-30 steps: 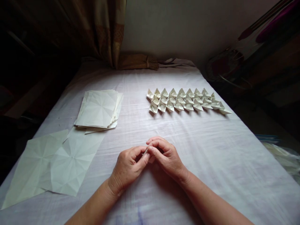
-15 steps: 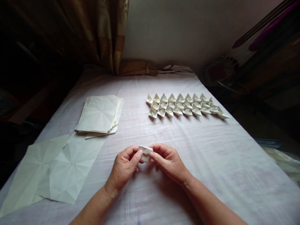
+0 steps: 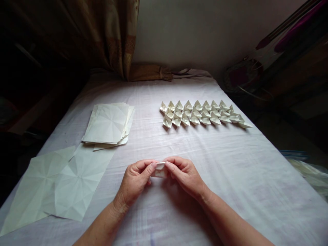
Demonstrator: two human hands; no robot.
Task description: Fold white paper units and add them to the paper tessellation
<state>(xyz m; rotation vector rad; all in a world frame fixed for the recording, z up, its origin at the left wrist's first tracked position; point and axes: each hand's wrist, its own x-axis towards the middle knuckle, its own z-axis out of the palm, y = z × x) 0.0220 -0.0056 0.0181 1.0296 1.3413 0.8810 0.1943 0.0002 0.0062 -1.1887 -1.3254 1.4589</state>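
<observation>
A small piece of folded white paper (image 3: 160,166) is held up over the front middle of the sheet-covered bed. My left hand (image 3: 138,176) pinches its left end between thumb and fingers. At the other end, the thumb and fingers of my right hand (image 3: 184,174) grip it too. The top edge of the paper is turned down in a narrow flap, and my thumbs press at both ends of that flap. Fingertips behind the paper are mostly hidden.
Several folded paper boats (image 3: 194,114) stand in rows at the back right. A stack of creased paper sheets (image 3: 106,123) lies at the back left, with two loose creased sheets (image 3: 79,177) in front. A curtain (image 3: 123,41) hangs beyond the bed (image 3: 230,164).
The top flap of the folded paper has been pressed down flatter and narrower. Both thumbs have shifted up to its ends, and the paper now sits more level.
</observation>
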